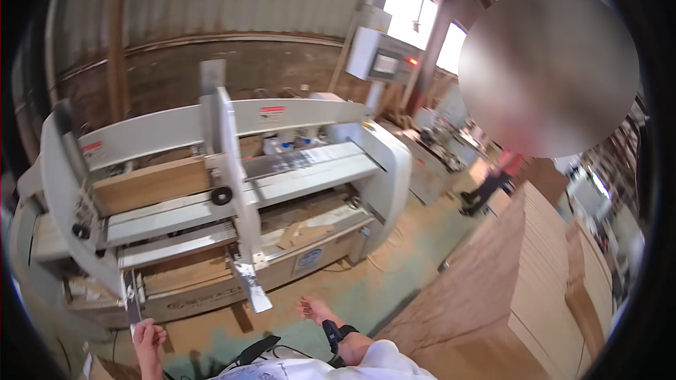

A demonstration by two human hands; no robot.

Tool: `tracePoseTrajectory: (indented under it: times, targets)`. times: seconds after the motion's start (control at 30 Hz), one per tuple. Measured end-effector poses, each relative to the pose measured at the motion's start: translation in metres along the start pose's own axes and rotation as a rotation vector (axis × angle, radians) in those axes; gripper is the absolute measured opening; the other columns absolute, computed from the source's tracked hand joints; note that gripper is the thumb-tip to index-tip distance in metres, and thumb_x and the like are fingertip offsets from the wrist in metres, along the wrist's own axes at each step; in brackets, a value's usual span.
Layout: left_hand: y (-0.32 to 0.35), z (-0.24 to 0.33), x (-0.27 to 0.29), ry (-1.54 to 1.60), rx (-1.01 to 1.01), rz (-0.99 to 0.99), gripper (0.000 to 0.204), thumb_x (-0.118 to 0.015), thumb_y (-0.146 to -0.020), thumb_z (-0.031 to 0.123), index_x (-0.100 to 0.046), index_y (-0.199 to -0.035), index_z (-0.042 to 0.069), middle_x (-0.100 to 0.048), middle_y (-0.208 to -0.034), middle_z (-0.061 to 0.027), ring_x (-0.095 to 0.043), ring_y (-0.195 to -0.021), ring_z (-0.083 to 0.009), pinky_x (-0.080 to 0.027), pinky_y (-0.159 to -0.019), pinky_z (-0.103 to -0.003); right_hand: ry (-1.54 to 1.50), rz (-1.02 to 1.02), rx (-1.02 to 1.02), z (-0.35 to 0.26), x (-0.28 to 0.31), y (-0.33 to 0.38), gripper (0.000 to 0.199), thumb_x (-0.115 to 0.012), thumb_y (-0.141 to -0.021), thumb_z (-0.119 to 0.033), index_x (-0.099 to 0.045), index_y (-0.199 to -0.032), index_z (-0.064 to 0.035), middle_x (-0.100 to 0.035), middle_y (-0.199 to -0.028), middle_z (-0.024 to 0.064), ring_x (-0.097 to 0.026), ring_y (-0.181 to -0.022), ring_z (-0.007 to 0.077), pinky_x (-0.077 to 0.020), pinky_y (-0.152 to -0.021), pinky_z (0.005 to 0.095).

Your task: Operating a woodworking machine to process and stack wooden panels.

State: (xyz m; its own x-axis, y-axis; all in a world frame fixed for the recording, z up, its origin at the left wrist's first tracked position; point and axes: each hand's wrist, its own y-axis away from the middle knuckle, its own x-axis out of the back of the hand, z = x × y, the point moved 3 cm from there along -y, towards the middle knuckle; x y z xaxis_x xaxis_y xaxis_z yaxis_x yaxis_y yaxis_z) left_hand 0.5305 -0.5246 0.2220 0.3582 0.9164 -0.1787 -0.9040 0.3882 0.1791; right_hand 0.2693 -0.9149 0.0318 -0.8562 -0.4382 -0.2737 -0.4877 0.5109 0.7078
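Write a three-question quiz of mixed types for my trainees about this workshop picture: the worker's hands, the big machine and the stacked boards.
1. True or false: the right hand is gripping a board from the stack of boards.
2. Multiple choice: the left hand is nearest to (A) the control cabinet with a screen, (B) the lower front edge of the white machine, (C) the stack of boards.
3. Fill in: the stack of boards stands to the person's ____.

Key
1. False: the right hand is open and holds nothing.
2. B
3. right
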Motion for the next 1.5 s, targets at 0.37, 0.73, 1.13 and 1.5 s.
tracePoseTrajectory:
  times: [0.37,0.73,1.13,1.5]
  targets:
    - [-0.03,0.003,-0.225,-0.242,0.076,-0.97,0.023,-0.055,-0.085,0.02,-0.052,-0.101,0.004,-0.06,-0.079,-0.0054,-0.058,-0.072,-0.0132,-0.045,-0.065,-0.024,-0.391,0.246,0.312,0.025,0.09,0.181,0.037,-0.053,-0.086,-0.032,-0.047,-0.114,-0.0093,-0.058,-0.1,0.0064,-0.058,-0.085,0.0167,-0.0475,-0.071,0.0303]
    - [0.074,0.07,-0.393,-0.239,-0.045,-1.747,0.027,-0.058,-0.083,0.016,-0.051,-0.104,0.002,-0.058,-0.085,-0.0053,-0.057,-0.08,-0.0132,-0.047,-0.074,-0.027,-0.458,1.133,0.749,0.113,0.159,0.422,0.023,-0.052,-0.087,-0.022,-0.052,-0.104,-0.0052,-0.061,-0.082,0.0084,-0.058,-0.068,0.0149,-0.0489,-0.063,0.0261]
    - [0.403,0.273,-0.552,0.056,-0.171,-2.265,0.042,-0.057,-0.082,0.031,-0.046,-0.115,0.006,-0.052,-0.101,-0.0077,-0.058,-0.082,-0.0156,-0.048,-0.07,-0.029,0.408,2.573,1.229,0.041,0.211,0.606,0.045,-0.041,-0.091,-0.034,-0.039,-0.124,-0.0038,-0.037,-0.128,0.0194,-0.036,-0.119,0.0317,-0.0302,-0.096,0.0433]
    - [0.609,0.103,-0.738,-0.518,-0.301,-2.112,0.059,-0.06,-0.078,0.039,-0.04,-0.117,0.0,-0.046,-0.1,-0.0136,-0.052,-0.085,-0.0229,-0.046,-0.072,-0.038,0.728,2.62,0.925,0.0,0.233,0.601,0.052,-0.024,-0.092,-0.045,-0.045,-0.119,-0.0058,-0.026,-0.136,0.0185,-0.016,-0.127,0.0411,-0.0133,-0.101,0.0529]
